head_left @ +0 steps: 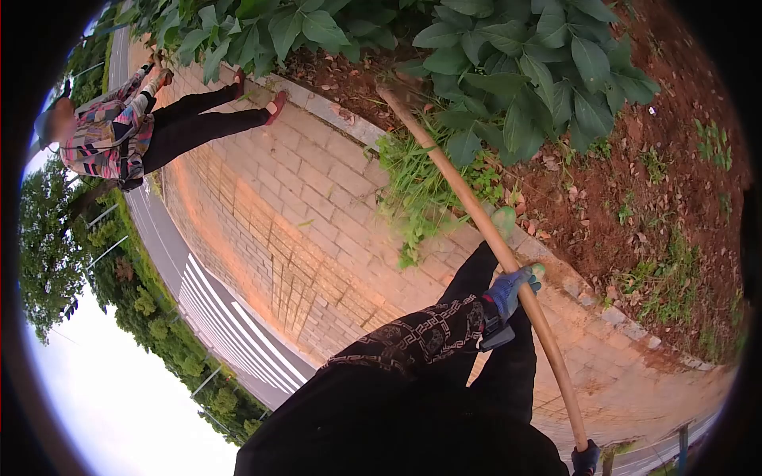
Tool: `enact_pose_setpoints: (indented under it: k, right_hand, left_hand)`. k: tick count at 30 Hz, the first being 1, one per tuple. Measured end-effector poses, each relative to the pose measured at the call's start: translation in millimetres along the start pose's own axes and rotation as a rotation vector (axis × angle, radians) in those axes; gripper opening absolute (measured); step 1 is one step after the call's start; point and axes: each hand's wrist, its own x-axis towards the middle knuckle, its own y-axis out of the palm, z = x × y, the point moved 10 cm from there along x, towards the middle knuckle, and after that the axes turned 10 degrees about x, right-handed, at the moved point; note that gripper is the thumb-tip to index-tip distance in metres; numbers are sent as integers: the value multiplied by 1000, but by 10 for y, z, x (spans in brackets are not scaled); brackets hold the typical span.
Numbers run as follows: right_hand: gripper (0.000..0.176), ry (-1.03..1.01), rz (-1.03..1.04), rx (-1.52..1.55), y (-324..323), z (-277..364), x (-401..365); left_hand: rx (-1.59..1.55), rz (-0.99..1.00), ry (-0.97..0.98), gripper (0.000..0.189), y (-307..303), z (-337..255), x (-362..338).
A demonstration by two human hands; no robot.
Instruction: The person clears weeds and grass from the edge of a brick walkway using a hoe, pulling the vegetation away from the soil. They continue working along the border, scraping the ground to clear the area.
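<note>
At the far left, another person (pixel 111 131) in a pink-patterned jacket, black trousers and red shoes is standing on the reddish brick pavement (pixel 278 214), reaching a hand up into the foliage at the top edge. Below that figure, a grey asphalt road with white painted stripes (pixel 214 317) is running along the pavement, with green trees beyond it.

Nearer the middle, a clump of loose green weeds (pixel 413 190) is lying over the pale stone kerb (pixel 333 107) that separates the paving from the planting bed. The long tan wooden handle (pixel 460 186) is slanting across the view from the leaves beside the kerb down to the lower right edge. Its working end is sitting hidden among the plants, so the tool type cannot be told.

The left hand (pixel 514 287), wearing a blue work glove, is wrapping firmly round the handle about midway, with the dark patterned sleeve (pixel 413 337) leading up to it. The right hand (pixel 586 458), in a dark glove and partly cut off by the frame, is gripping the handle's near end.

To the right, broad-leaved green shrubs (pixel 540 71) are spreading over the red-brown bare soil bed (pixel 635 206), dotted with small weeds.
</note>
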Motion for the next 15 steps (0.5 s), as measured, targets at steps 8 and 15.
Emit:
enact_pose_setpoints:
  k: [8, 15]
  right_hand:
    - [20, 29, -51, 164, 155, 1223, 1131]
    - [27, -499, -138, 363, -323, 3593, 1439]
  left_hand:
    - [-120, 21, 184, 12, -566, -1300, 430]
    - [137, -303, 614, 25, -962, -3631, -61]
